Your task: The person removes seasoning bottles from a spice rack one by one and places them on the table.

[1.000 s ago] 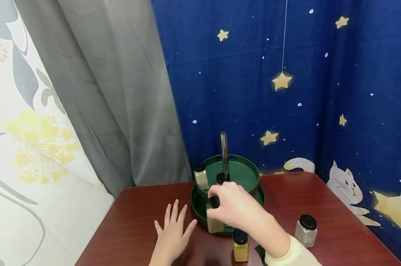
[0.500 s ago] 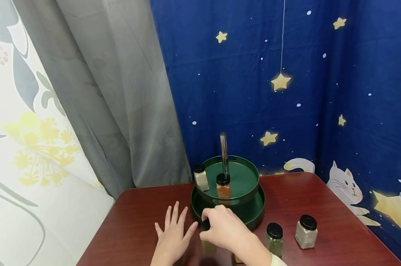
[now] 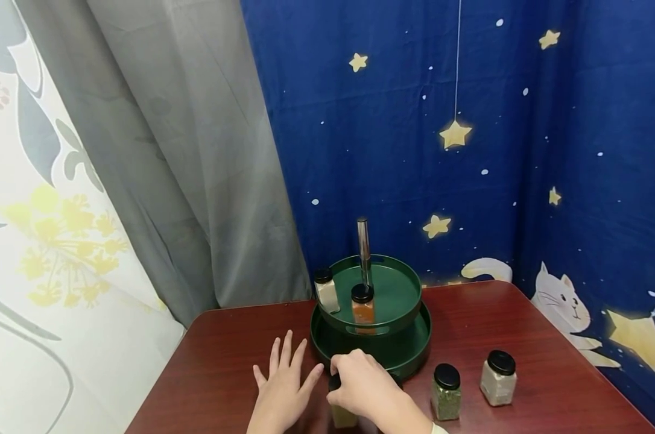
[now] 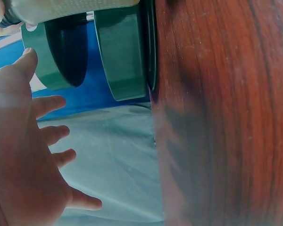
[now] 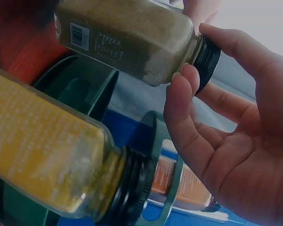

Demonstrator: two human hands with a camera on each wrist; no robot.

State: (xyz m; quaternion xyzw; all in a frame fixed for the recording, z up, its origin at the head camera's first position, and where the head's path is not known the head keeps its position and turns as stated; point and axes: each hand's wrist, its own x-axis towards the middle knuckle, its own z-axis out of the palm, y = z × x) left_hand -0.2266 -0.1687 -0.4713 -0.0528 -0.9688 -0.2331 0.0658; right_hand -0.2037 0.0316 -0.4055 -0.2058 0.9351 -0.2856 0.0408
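My right hand [image 3: 367, 384] pinches the black lid of a spice jar [image 5: 127, 40] filled with brownish-tan powder. That jar is upright in front of the tiered tray, low by the tabletop; whether it touches the table I cannot tell. Beside it stands a jar of yellow powder [image 5: 42, 146], mostly hidden behind my right hand in the head view. My left hand [image 3: 281, 386] is spread with straight fingers over the table to the left, holding nothing. In the left wrist view the tan jar [image 4: 70, 8] appears just past my left thumb.
A green two-tier round tray [image 3: 398, 292] with a metal post [image 3: 363, 250] stands behind. Its upper tier holds a white-powder jar [image 3: 327, 293] and an orange-powder jar [image 3: 363, 310]. To the right are a green-herb jar [image 3: 446, 395] and a pale-grained jar [image 3: 498, 381] on the table [image 3: 224, 355].
My right hand has brought the tan jar down from in front of the tray toward me. The green-herb jar has come out from behind my arm. My left hand stays spread in place.
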